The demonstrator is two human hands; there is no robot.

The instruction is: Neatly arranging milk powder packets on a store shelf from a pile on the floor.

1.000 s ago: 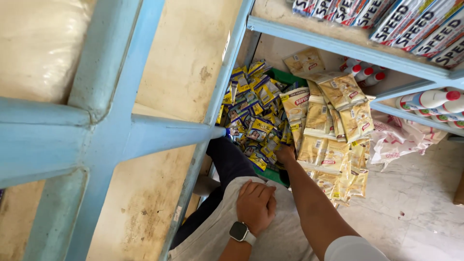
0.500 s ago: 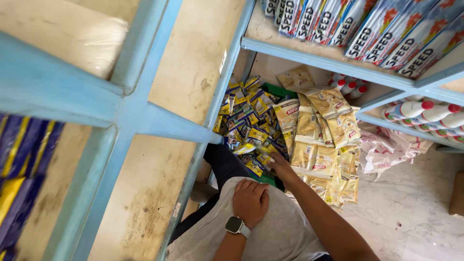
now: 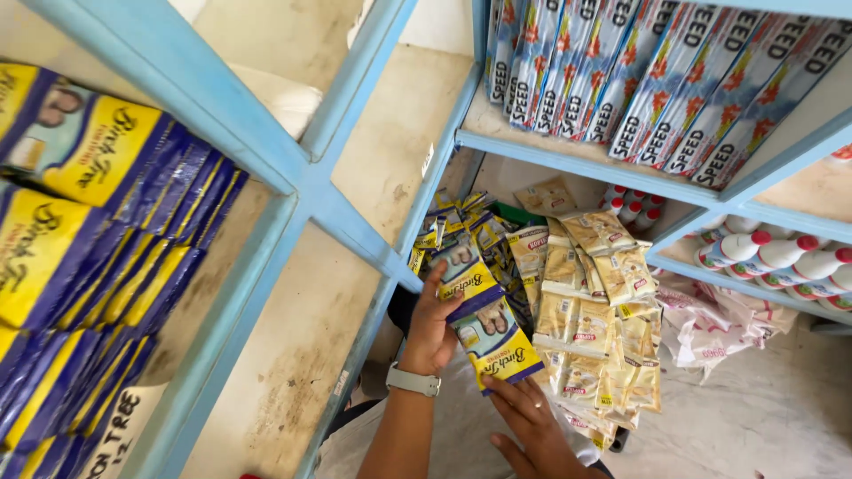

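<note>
Sachet strip (image 3: 484, 310) between hands, shelves (image 3: 302, 186) left.

Bare shelf bay (image 3: 293, 372) open, blue shelf post (image 3: 355, 239) beside it, sachet heap (image 3: 586, 310) crowding the floor

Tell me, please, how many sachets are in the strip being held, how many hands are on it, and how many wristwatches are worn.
Yellow-and-blue sachets in the strip: 2
Hands on it, left hand gripping and right hand touching its lower end: 2
White wristwatch, on the left wrist: 1
Total: 5
</note>
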